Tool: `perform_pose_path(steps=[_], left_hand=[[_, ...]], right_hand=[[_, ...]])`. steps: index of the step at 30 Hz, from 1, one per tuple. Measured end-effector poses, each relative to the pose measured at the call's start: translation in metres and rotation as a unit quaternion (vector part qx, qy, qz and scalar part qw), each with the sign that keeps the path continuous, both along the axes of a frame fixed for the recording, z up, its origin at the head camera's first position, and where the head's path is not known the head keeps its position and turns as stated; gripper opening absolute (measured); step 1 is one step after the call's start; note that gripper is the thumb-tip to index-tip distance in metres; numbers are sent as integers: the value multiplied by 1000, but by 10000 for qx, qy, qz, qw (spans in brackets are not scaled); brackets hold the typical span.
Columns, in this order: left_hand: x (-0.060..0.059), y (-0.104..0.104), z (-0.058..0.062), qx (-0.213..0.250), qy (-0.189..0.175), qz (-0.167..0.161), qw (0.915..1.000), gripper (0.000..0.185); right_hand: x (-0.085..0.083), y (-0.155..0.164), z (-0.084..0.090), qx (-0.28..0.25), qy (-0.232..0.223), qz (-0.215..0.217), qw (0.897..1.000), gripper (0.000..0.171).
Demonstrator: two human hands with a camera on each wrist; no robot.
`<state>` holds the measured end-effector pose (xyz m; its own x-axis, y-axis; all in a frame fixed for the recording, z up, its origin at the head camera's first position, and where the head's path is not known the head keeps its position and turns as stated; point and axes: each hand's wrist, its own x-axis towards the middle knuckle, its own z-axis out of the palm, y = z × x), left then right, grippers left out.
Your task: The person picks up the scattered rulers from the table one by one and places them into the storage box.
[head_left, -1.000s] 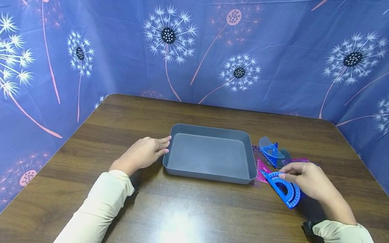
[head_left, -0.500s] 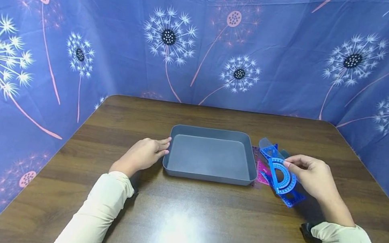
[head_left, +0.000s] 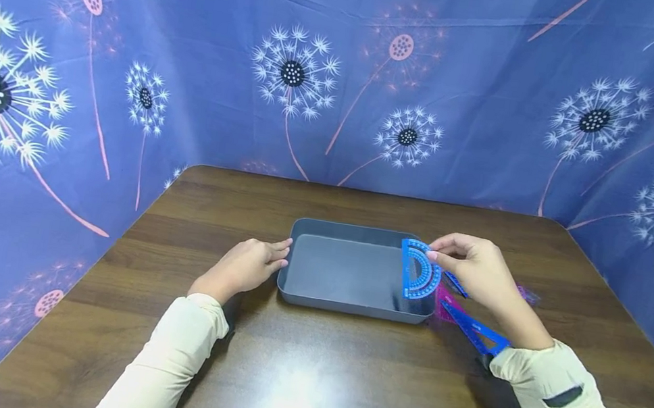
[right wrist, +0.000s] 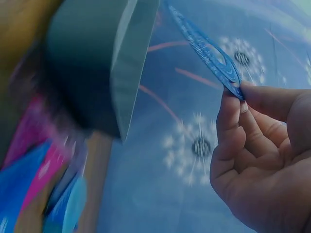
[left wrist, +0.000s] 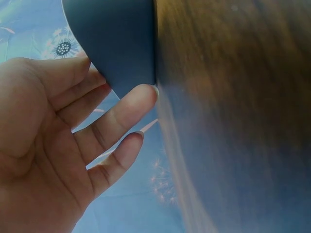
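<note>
Presently, a blue protractor (head_left: 419, 270) is being pinched at its curved edge by the thumb and fingertips of the right hand (head_left: 475, 270) and is being held upright over the right end of a grey tray (head_left: 345, 301). The tray's left wall is being touched by the straight, relaxed fingers of the left hand (head_left: 246, 263), nothing being gripped. Further rulers (head_left: 471, 327) are lying on the table (head_left: 305, 378) just right of the tray.

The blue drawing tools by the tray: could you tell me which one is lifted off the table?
The blue protractor, pinched by the right hand over the grey tray; the blue set square lies flat.
</note>
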<state>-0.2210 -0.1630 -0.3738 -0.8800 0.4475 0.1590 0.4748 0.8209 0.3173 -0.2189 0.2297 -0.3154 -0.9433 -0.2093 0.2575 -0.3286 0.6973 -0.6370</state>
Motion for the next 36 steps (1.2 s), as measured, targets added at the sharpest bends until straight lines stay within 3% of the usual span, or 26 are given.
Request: perform_pose_path(steps=[8, 15, 21, 25, 36], left_hand=[[-1, 1, -1, 9, -28, 65, 10000, 36], [-4, 0, -4, 15, 36, 53, 10000, 36], [-4, 0, -3, -36, 16, 49, 10000, 37], [-3, 1, -2, -58, -36, 108, 9999, 37], [-5, 0, -3, 16, -99, 131, 9999, 37]], right_hand=[[-37, -58, -6, 188, -494, 606, 9968, 12], [-52, -94, -25, 179, -708, 1035, 9920, 9], [-54, -117, -39, 330, -958, 1119, 9885, 6], [-51, -130, -47, 677, -993, 1192, 9856, 13], [-40, -158, -64, 1525, -718, 1412, 9755, 24]])
